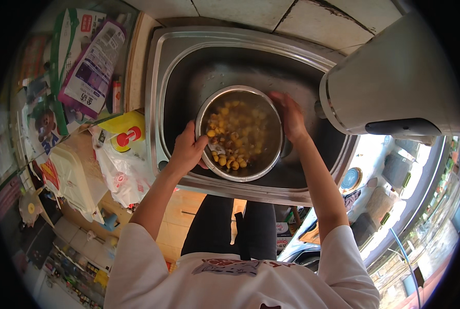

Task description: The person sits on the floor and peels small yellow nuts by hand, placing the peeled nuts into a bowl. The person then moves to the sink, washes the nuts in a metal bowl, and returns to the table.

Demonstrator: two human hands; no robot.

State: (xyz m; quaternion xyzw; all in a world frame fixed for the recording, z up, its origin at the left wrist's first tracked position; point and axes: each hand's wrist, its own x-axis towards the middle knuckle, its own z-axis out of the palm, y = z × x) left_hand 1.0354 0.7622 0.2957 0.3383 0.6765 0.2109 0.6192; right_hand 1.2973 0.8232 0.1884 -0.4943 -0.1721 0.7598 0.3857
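Observation:
A round steel bowl (pixel 224 98) sits tilted inside the steel sink (pixel 188 56). It holds murky water and many small yellow pieces (pixel 235 134). My left hand (pixel 187 149) grips the bowl's left rim. On the opposite side my right hand (pixel 290 117) holds the right rim. The bowl leans toward me, with the yellow pieces gathered at its lower near side.
A pale appliance body (pixel 395 77) stands at the sink's right. Left of the sink lie plastic bags (pixel 121 165), a purple-and-white packet (pixel 93 67) and a yellow bottle with a red mark (pixel 127 135). Tiled wall (pixel 250 10) runs behind the sink.

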